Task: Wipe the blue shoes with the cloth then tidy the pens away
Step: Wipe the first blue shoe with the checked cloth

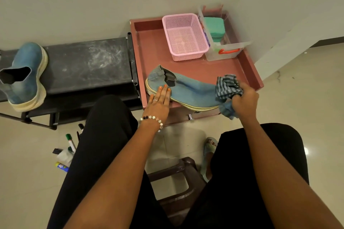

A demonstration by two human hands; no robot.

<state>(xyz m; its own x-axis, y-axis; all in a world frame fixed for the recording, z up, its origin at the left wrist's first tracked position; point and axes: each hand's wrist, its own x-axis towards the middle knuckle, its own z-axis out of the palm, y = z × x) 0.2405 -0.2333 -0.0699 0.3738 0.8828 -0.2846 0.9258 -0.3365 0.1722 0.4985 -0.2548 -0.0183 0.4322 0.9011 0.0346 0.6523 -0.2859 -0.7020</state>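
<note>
Fingers [163,91] of your left hand [158,104] press flat on the shoe [193,89] heel at 9 o'clock, right hand [243,100] clenching the cloth [228,85] at its toe, 3 o'clock, long axis running between them; pens [70,142] wait on floor.

Bare-armed, the person wears black trousers [104,135], a pale beaded bracelet [152,118] with two dark beads on the left wrist, a ring [155,100], orange nail polish, and a pale green sandal [208,154].
</note>
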